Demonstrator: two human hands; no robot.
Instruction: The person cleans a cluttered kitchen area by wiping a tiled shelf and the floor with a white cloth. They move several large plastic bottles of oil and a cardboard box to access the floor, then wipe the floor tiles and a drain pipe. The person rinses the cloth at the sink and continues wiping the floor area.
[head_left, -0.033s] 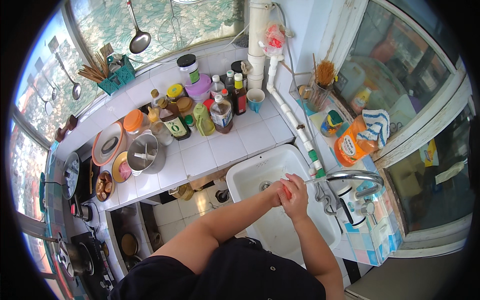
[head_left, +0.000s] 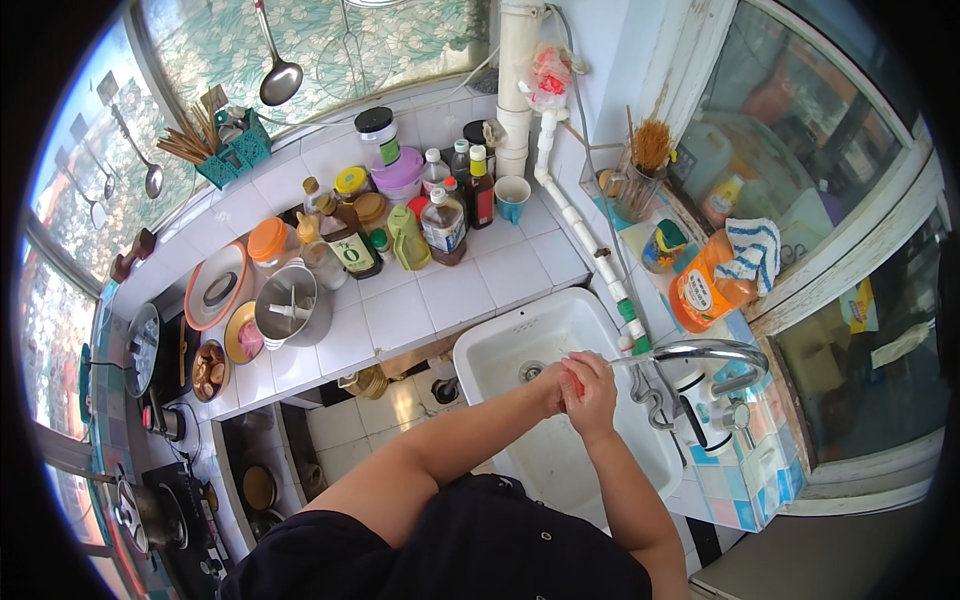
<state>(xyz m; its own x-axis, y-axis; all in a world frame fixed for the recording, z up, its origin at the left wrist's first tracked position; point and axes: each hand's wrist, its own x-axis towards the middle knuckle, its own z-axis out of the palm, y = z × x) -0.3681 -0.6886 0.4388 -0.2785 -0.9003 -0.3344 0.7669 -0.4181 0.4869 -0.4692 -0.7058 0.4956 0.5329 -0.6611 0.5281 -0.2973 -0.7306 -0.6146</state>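
Observation:
Over the white sink (head_left: 486,352) my two hands are brought together around a smooth red thing (head_left: 573,384). Only a small part of it shows between the fingers, so its kind cannot be told. My left hand (head_left: 551,388) closes on it from the left, partly covered by the other hand. From the right, my right hand (head_left: 590,388) wraps over it with bent fingers. The chrome tap (head_left: 712,349) arches in from the right, its spout end close to my right fingers, and a thin stream of water seems to reach them.
Behind the sink runs a tiled counter (head_left: 495,271) with oil and sauce bottles (head_left: 351,250), a steel pot (head_left: 312,322), a bowl of meat (head_left: 243,333) and a bowl of brown pieces (head_left: 210,371). An orange detergent jug (head_left: 704,290) with a striped cloth (head_left: 750,253) stands right.

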